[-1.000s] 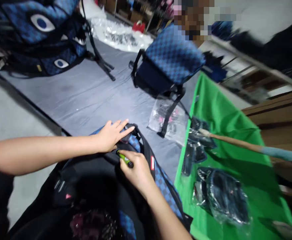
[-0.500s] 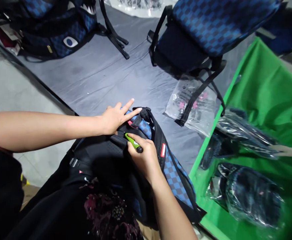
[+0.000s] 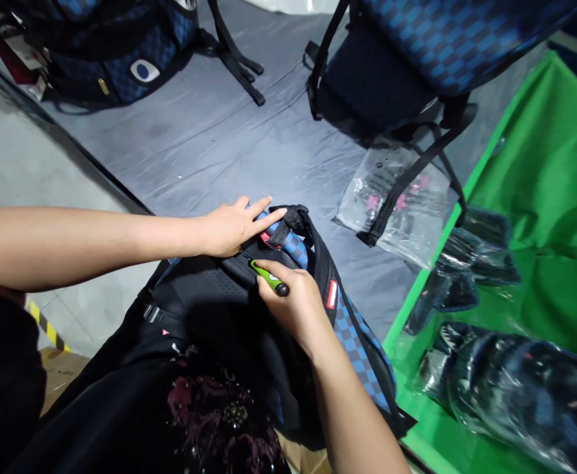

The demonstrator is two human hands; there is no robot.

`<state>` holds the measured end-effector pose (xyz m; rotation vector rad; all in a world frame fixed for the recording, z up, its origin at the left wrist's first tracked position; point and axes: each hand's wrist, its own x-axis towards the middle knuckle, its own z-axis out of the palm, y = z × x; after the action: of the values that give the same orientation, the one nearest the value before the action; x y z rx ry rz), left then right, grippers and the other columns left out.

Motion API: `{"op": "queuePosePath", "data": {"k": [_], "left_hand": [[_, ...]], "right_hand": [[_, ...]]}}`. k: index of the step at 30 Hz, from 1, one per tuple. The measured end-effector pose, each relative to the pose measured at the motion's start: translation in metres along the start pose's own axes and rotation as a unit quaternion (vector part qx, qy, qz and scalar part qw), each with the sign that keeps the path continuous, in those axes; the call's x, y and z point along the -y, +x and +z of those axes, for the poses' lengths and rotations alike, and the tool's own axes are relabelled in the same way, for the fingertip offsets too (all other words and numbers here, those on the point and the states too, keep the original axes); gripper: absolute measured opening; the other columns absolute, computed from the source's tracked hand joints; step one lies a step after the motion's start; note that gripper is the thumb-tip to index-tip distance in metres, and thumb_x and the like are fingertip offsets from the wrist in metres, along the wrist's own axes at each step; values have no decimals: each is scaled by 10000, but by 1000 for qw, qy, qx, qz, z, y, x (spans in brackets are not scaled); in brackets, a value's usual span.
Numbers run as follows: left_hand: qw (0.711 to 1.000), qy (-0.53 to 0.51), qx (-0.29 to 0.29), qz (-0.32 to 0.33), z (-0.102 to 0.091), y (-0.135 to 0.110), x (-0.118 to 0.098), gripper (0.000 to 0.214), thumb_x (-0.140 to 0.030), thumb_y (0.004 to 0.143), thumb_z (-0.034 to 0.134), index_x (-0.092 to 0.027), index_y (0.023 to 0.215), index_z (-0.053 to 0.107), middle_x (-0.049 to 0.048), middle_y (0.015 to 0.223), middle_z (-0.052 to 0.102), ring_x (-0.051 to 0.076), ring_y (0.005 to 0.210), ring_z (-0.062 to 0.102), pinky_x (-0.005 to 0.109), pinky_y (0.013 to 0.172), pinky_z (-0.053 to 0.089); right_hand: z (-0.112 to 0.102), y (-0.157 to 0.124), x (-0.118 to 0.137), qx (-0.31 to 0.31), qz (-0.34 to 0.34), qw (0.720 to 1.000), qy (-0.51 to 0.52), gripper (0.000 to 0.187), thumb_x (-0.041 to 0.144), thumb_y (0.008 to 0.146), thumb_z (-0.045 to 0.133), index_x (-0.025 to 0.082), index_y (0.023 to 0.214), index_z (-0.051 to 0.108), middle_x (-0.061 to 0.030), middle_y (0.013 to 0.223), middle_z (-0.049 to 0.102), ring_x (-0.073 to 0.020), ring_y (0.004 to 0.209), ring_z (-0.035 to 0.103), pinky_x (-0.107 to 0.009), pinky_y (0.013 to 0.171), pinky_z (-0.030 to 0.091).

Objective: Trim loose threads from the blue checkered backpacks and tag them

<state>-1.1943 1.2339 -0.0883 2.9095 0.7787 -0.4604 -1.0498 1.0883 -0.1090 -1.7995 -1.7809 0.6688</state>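
Note:
A black backpack (image 3: pixel 189 296) with blue checkered side panels rests at the grey table's near edge, against my body. My left hand (image 3: pixel 231 227) lies on its top, two fingers stretched out and spread beside the checkered handle strip (image 3: pixel 295 250); the thumb is hidden. My right hand (image 3: pixel 293 296) is closed around a small green-handled tool (image 3: pixel 267 275) with a black end. Its thin dark shaft points at the black fabric just below my left hand. Whether the tip touches the fabric I cannot tell.
Another checkered backpack (image 3: pixel 466 46) lies at the back right, its strap over a clear plastic bag (image 3: pixel 391 197). At the back left stands a backpack with an eye design (image 3: pixel 145 71). A green cloth bin (image 3: pixel 529 151) on the right holds several plastic-wrapped items (image 3: pixel 515 375).
My left hand has shifted slightly and the tool's shaft now shows more. Another person's hand at the green bin is gone, and the wrapped items there lie differently. The view has shifted a little.

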Motion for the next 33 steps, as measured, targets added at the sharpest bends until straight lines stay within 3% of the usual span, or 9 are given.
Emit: {"op": "queuePosePath", "data": {"k": [3, 9, 14, 17, 21, 28, 33], "left_hand": [[1000, -10, -3, -3, 1, -1, 1, 1020, -209, 816, 595, -294, 1589, -67, 115, 1671, 43, 353, 1304, 383, 395, 876, 534], [1000, -9, 4, -14, 0, 0, 1, 1040, -267, 837, 621, -310, 1581, -104, 117, 1674, -2, 358, 1324, 366, 420, 917, 522], [998, 17, 50, -33, -8, 3, -8, 1302, -392, 695, 819, -316, 1570, -142, 131, 1661, -149, 422, 1388, 282, 472, 930, 528], [998, 23, 45, -49, -8, 3, -10, 1275, -315, 712, 805, -326, 1570, -138, 144, 1664, -118, 414, 1359, 331, 467, 902, 541], [999, -4, 35, -26, -6, 1, -3, 1130, -151, 780, 641, -349, 1565, -147, 110, 1675, -69, 358, 1293, 409, 389, 848, 548], [996, -44, 66, -41, -14, -1, 3, 1194, -114, 734, 625, -378, 1533, -224, 76, 1634, -265, 348, 1307, 417, 375, 856, 537], [995, -52, 60, -66, -10, -4, 2, 1223, -105, 736, 648, -408, 1517, -243, 78, 1611, -321, 361, 1332, 417, 363, 821, 537]], "right_hand": [[9, 2, -2, -32, -10, 999, 24, 273, 200, 839, 604, 226, 1063, 757, -46, 978, 786, -223, 829, 755, -322, 809, 567], [15, 8, 1, -20, -7, 995, 101, 284, 200, 843, 592, 214, 1081, 745, -46, 1059, 772, -214, 878, 752, -312, 839, 576], [16, 8, 4, -32, 11, 994, 99, 282, 193, 833, 597, 217, 1067, 753, -50, 1027, 778, -210, 874, 753, -299, 855, 582], [16, 8, 4, -32, 22, 994, 102, 283, 198, 831, 607, 223, 1071, 754, -44, 1016, 780, -204, 866, 753, -290, 862, 585], [14, 8, 4, -24, 36, 992, 115, 288, 198, 839, 611, 238, 1088, 749, -31, 1038, 777, -201, 894, 750, -294, 903, 579], [11, 6, 3, -13, 38, 992, 119, 296, 192, 850, 609, 250, 1110, 737, -15, 1058, 773, -202, 909, 748, -301, 884, 578], [9, 3, 1, -19, -12, 993, 117, 302, 175, 874, 577, 210, 1139, 719, -35, 1111, 760, -201, 974, 737, -300, 900, 559]]}}
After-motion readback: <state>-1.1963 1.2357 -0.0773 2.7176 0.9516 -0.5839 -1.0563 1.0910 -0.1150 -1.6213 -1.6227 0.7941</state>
